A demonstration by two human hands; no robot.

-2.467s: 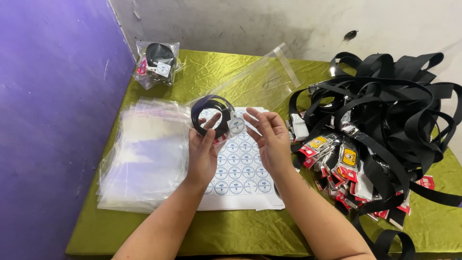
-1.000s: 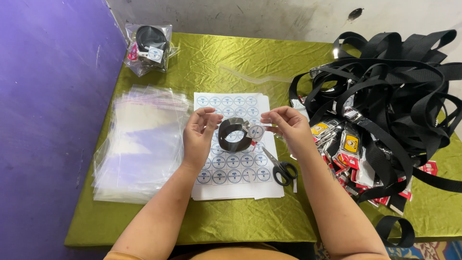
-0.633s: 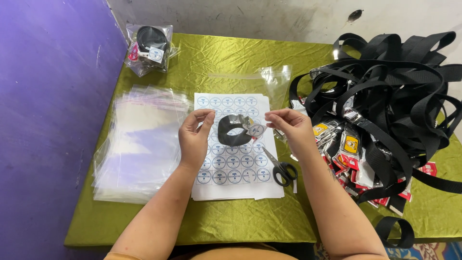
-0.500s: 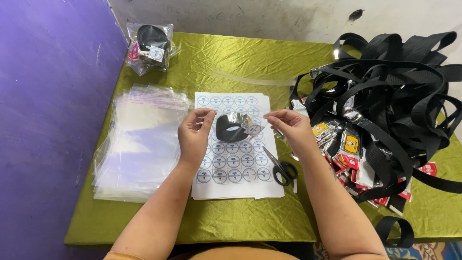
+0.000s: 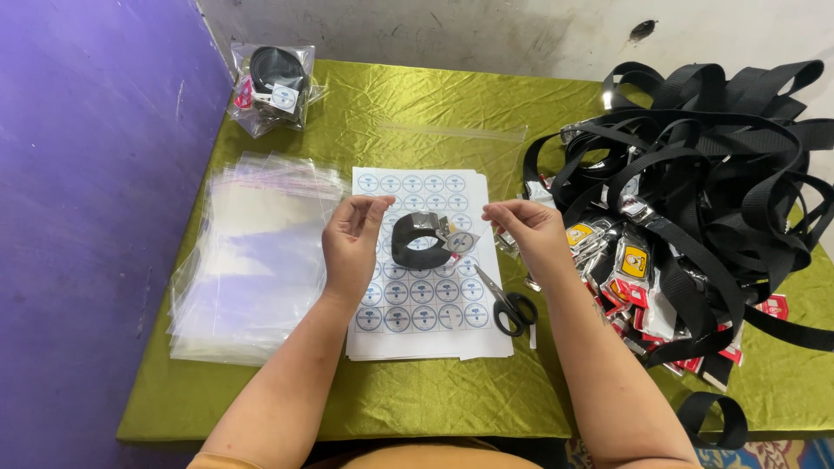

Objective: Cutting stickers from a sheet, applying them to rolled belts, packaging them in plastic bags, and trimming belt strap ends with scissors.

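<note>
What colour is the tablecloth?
Shiny olive-green tablecloth, seen in the head view.

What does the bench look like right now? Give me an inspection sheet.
Surface: table with olive-green cloth.
Job's things: rolled black belt inside a clear bag, held up between both hands over the round-sticker sheet.
Clutter: clear bag stack; scissors; bagged belt; clear strip; tangled belt pile with coloured tags.
Grippers: left hand and right hand pinch the bag's edges.
Cables: nothing seen.
Surroundings: purple wall; grey wall.
</note>
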